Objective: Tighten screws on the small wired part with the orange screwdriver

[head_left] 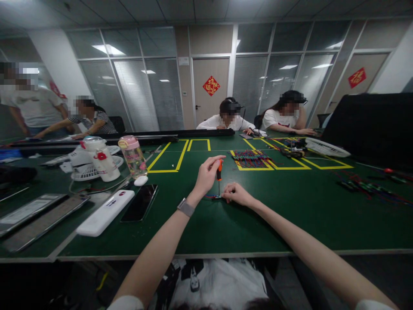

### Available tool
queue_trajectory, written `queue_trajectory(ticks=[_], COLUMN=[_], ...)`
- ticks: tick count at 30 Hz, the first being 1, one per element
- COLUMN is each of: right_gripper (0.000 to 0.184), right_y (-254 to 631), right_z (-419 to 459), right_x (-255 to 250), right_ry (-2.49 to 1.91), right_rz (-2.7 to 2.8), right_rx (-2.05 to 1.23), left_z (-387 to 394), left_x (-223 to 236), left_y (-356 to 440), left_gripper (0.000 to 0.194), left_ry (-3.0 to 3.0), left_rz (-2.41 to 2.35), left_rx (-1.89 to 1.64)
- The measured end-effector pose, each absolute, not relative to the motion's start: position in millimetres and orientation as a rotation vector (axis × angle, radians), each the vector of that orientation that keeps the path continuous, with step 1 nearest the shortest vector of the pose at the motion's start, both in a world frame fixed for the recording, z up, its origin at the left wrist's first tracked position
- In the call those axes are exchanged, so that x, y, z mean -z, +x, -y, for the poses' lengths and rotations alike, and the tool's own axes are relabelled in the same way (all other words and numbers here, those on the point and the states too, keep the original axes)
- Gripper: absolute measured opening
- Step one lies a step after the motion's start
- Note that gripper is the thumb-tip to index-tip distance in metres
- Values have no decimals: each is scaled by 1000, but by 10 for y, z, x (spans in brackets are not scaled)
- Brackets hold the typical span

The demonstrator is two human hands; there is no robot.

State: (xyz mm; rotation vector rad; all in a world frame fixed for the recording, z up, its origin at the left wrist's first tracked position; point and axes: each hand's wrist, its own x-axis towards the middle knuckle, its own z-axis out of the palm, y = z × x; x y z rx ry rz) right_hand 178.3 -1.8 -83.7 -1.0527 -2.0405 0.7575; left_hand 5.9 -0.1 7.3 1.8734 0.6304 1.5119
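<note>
My left hand point(206, 177) grips an orange-and-black screwdriver point(220, 172), its fingers around and over the handle. The screwdriver stands upright, with its thin shaft pointing down at a small dark part with wires point(217, 197) lying on the green table. Thumb and fingers of my right hand point(238, 194) pinch the right end of that part, and its exact kind is too small to make out. Red and blue wires leave the part toward the left, beneath my left wrist, which wears a watch point(186, 207).
To the left lie a dark phone point(139, 203), a white power bank point(106, 213) and a pink-lidded bottle point(133, 157). Bundles of wired parts point(253, 159) sit inside yellow tape outlines ahead. More wired parts point(371, 187) lie at right. Several people sit or stand across the table.
</note>
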Motion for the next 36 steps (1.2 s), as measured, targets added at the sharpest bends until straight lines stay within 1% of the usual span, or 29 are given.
queue_trajectory(ticks=[4,11,16,18,24,29,36], right_gripper=[37,36,35,35,37,37,34], right_y=[1782,1785,1788,1788,1775,1775,1763], right_z=[21,9,-2,1,17,5,3], right_x=[832,848,856,854,841,851,864], right_ry=[-1065,-1077,-1097,-1110,-1097,-1101,-1183], right_rz=[2047,2043,2044,2039,2032,2030,1986], right_rx=[-749,-751,-741,-740,-743,-740,-766], left_z=[-16,12,14,6,31,40,14], left_x=[-96,-84,-86,-87,-80,-88,-108], left_y=[65,69,65,62,48,39,26], left_gripper=[28,20,27,26,17,27,26], left_ry=[1771,1895,1806,1800,2066,2054,1947], left_rz=[-536,-623,-528,-515,-690,-567,-571], left_rx=[-1406,-1493,-1423,-1404,-1582,-1465,-1426])
